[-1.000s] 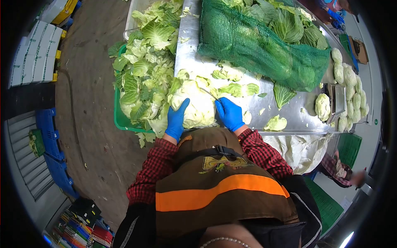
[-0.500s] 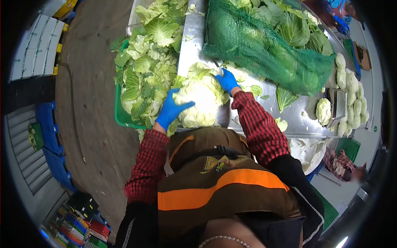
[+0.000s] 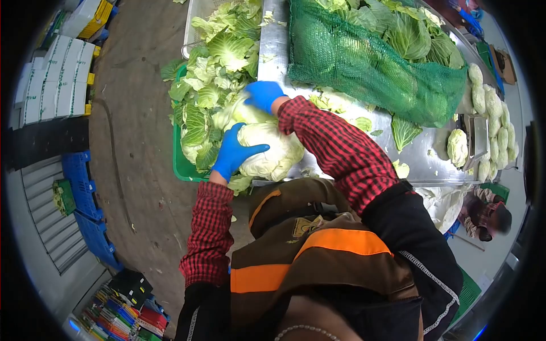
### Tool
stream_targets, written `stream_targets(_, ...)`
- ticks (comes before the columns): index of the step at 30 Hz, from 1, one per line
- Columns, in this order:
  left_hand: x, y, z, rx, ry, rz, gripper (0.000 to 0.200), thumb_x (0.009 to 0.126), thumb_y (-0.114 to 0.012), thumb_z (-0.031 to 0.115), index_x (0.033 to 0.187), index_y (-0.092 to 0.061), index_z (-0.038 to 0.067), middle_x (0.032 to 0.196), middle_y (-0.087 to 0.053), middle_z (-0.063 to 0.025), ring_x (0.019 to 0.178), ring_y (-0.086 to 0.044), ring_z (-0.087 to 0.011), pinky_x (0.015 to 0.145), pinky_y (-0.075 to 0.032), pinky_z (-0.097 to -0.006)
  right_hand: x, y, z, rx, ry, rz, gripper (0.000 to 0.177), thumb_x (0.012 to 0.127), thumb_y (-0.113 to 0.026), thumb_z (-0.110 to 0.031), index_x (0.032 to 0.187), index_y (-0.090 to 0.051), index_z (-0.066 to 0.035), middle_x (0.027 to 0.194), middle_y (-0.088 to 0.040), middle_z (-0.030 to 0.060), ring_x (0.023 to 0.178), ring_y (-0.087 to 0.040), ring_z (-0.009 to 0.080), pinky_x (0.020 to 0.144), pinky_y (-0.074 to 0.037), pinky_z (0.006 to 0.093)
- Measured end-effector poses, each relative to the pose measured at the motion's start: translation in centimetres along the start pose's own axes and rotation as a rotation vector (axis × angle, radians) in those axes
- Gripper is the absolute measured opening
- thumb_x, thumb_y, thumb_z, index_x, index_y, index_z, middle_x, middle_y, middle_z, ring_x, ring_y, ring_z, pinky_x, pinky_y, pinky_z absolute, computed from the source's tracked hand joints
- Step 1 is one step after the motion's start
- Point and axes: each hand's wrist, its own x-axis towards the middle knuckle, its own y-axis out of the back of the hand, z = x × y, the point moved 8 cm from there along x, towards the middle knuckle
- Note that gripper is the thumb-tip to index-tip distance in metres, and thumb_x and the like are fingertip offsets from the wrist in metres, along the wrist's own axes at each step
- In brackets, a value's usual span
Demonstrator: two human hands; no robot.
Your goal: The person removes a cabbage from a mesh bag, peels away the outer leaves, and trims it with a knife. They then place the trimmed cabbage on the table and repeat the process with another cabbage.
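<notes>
A pale, trimmed cabbage [image 3: 276,150] rests at the near edge of the metal table. My left hand [image 3: 234,152], in a blue glove, grips its left side with the thumb spread across the top. Just beyond the cabbage, my right hand [image 3: 264,96], also blue-gloved and slightly blurred, is closed on a pale cabbage leaf [image 3: 242,112] at the crate's side; its fingertips are partly hidden. Loose leaves [image 3: 213,79] heap over the green crate [image 3: 180,156] to the left.
A green net sack [image 3: 369,74] of cabbages lies across the metal table [image 3: 421,162]. Another trimmed cabbage [image 3: 456,149] sits by a scale [image 3: 476,139] at right, near stacked netted cabbages [image 3: 493,119]. A white crate [image 3: 193,28] stands behind the green one. A co-worker [image 3: 483,216] is at far right.
My right hand has moved left from the cabbage's far right side to the crate's edge with a leaf. My left hand stays on the cabbage. The view has shifted slightly.
</notes>
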Motion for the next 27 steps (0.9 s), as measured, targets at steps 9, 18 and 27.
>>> stream_targets(9,-2.2,-1.7,-4.5,-0.687,0.123,0.099,0.086,0.066,-0.092,0.020,0.132,-0.041,-0.001,0.121,-0.056,-0.0144,0.111,-0.058,-0.0214,0.093,-0.051,-0.0342,-14.5,2.4,2.8,0.317,-0.301,-0.080,0.081,0.074,-0.070,-0.067,0.127,-0.058,-0.007,0.117,-0.063,0.0188,0.111,-0.061,0.0337,0.096,-0.048,0.0406)
stream_targets(18,1.0,0.0,-0.5,-0.146,0.121,-0.175,0.074,0.066,-0.093,0.026,0.119,-0.053,-0.006,0.110,-0.065,-0.0144,0.099,-0.064,-0.0197,0.085,-0.053,-0.0332,-14.4,0.7,3.5,0.410,-0.284,-0.198,0.071,0.072,-0.074,-0.054,0.124,-0.062,-0.008,0.119,-0.063,0.0202,0.110,-0.061,0.0354,0.095,-0.048,0.0413)
stream_targets(27,-0.3,-1.1,-3.3,-0.507,0.134,-0.221,0.054,0.073,-0.087,0.022,0.115,-0.061,0.000,0.107,-0.068,-0.0085,0.099,-0.064,-0.0155,0.088,-0.051,-0.0299,-18.6,-0.5,7.9,0.337,-0.496,0.064,0.036,0.084,-0.062,-0.028,0.117,-0.064,-0.014,0.099,-0.072,0.0130,0.090,-0.069,0.0321,0.081,-0.054,0.0413)
